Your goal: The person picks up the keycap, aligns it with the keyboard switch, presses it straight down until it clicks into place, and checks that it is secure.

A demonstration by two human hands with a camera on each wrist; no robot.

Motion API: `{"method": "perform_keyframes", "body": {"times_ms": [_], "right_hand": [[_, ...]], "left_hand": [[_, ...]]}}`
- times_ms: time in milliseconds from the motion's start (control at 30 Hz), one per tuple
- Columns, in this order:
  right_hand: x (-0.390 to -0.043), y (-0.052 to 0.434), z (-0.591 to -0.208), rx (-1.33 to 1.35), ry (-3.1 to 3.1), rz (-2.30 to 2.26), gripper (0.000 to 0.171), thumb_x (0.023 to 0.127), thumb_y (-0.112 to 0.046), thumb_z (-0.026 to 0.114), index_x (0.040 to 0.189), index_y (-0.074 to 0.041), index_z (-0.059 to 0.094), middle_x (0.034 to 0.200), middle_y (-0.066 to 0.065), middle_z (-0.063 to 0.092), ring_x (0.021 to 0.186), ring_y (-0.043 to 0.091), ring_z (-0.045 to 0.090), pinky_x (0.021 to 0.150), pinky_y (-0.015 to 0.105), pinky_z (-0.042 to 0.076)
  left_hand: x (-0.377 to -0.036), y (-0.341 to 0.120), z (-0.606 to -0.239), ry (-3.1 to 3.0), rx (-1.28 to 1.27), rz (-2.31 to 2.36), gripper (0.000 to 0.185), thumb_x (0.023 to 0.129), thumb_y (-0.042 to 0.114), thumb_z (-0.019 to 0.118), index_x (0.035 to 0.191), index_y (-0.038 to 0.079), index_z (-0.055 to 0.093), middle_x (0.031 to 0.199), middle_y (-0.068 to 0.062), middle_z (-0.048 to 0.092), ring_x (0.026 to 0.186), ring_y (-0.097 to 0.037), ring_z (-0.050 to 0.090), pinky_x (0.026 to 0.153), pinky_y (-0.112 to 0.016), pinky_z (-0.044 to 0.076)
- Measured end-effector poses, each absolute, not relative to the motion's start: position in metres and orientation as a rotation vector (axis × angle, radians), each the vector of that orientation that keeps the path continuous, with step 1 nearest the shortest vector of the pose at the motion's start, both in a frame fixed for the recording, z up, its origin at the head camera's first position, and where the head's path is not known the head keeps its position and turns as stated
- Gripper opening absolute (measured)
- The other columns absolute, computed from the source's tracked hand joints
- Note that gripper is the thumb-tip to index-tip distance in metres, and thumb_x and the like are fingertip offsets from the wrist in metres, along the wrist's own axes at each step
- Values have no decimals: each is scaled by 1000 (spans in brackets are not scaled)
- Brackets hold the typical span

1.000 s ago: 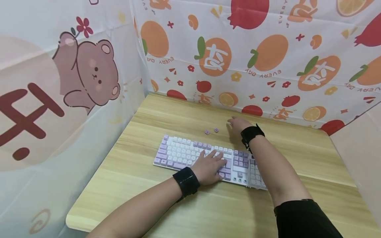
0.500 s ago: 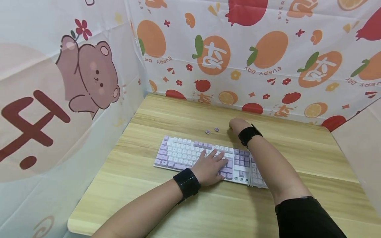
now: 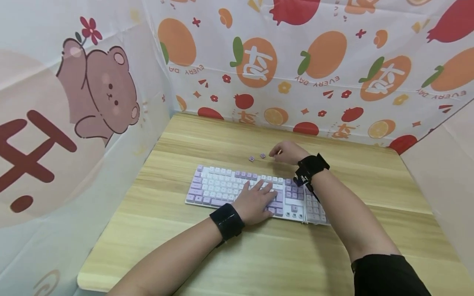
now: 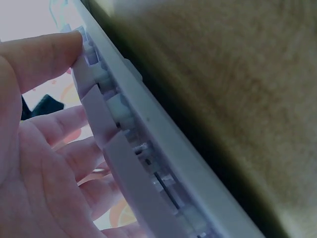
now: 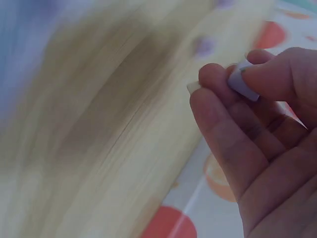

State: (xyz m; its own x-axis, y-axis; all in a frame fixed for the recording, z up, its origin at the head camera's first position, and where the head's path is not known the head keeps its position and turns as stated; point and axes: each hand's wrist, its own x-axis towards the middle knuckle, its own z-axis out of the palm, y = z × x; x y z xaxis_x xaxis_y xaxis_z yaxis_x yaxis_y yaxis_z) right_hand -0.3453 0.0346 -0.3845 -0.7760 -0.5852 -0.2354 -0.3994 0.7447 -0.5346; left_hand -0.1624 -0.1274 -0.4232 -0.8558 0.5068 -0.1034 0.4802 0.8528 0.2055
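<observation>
A white and purple keyboard (image 3: 222, 188) lies in the middle of the wooden table (image 3: 259, 255). My left hand (image 3: 255, 201) rests flat on its keys with the fingers spread; the left wrist view shows the left hand (image 4: 39, 148) against the keyboard's edge (image 4: 148, 148). Beyond the keyboard, my right hand (image 3: 285, 151) hovers near two loose purple keycaps (image 3: 257, 157) on the table. In the right wrist view, the right hand (image 5: 257, 129) pinches a pale purple keycap (image 5: 241, 82) between thumb and fingertips.
Printed plastic sheets wall the table in: a bear pattern (image 3: 96, 94) on the left, oranges and pomegranates (image 3: 314, 70) at the back. Black bands sit on both wrists (image 3: 226, 220). Bare wood stretches in front of the keyboard.
My right hand has moved left toward the two loose keycaps. The left hand stays on the keyboard. The head view has shifted slightly.
</observation>
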Motion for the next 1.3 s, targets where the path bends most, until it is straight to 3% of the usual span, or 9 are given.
{"method": "perform_keyframes", "body": {"times_ms": [133, 300, 633, 733, 800, 933, 1067, 1200, 1300], "right_hand": [[-326, 38, -375, -755, 2464, -953, 22, 92, -9, 66, 113, -10, 73, 119, 14, 68, 102, 22, 64, 91, 39, 52], [-293, 47, -368, -823, 2383, -1190, 22, 86, -15, 75, 108, -19, 75, 112, 5, 71, 98, 19, 66, 89, 35, 53], [-237, 66, -367, -770, 2371, -1468, 23, 82, -26, 81, 101, -16, 75, 103, 4, 72, 86, 22, 72, 79, 34, 58], [-225, 70, -369, -770, 2393, -1527, 21, 82, -25, 81, 99, -14, 76, 101, 5, 73, 84, 22, 72, 76, 33, 59], [-216, 73, -371, -794, 2432, -1558, 21, 83, -23, 80, 101, -14, 77, 101, 5, 74, 84, 20, 72, 76, 32, 59], [-200, 73, -374, -975, 2569, -1606, 23, 84, -18, 78, 106, -12, 76, 103, 5, 75, 91, 15, 71, 79, 32, 58], [-192, 73, -379, -1311, 2787, -1567, 28, 78, -11, 82, 105, -8, 76, 101, 5, 76, 96, 17, 71, 84, 30, 57], [-192, 71, -383, -1594, 2979, -1460, 28, 74, -9, 84, 101, -5, 76, 98, 8, 76, 94, 21, 72, 85, 28, 56], [-193, 69, -387, -1720, 3064, -1371, 22, 78, -14, 83, 96, -4, 76, 92, 7, 75, 88, 21, 71, 82, 31, 56]], "left_hand": [[-164, -128, -423, 2880, 770, 253, 67, 92, 50, 61, 150, 23, 40, 161, -4, 27, 149, -32, 22, 114, -64, 21], [-164, -126, -425, 2883, 802, 236, 67, 93, 50, 60, 150, 22, 41, 161, -6, 29, 149, -33, 23, 113, -66, 22], [-172, -126, -425, 2838, 792, 428, 59, 92, 48, 61, 144, 21, 50, 159, -7, 31, 148, -37, 24, 112, -70, 17], [-174, -128, -420, 2800, 769, 619, 54, 93, 43, 63, 139, 16, 54, 155, -9, 40, 144, -37, 32, 112, -69, 19], [-175, -130, -416, 2745, 730, 834, 50, 94, 38, 63, 138, 14, 54, 147, -9, 50, 132, -35, 49, 110, -63, 29], [-175, -137, -400, 2465, 559, 1461, 41, 99, 29, 56, 136, 13, 54, 134, -8, 60, 116, -27, 61, 105, -50, 43], [-173, -138, -383, 1972, 431, 2003, 37, 102, 21, 53, 135, 4, 55, 129, -14, 63, 117, -25, 62, 101, -45, 49], [-171, -137, -375, 1715, 362, 2154, 41, 100, 16, 56, 137, 0, 51, 124, -19, 65, 106, -20, 67, 94, -39, 54], [-171, -134, -377, 1684, 341, 2168, 40, 98, 12, 57, 136, -1, 52, 117, -16, 69, 98, -17, 70, 92, -40, 55]]}}
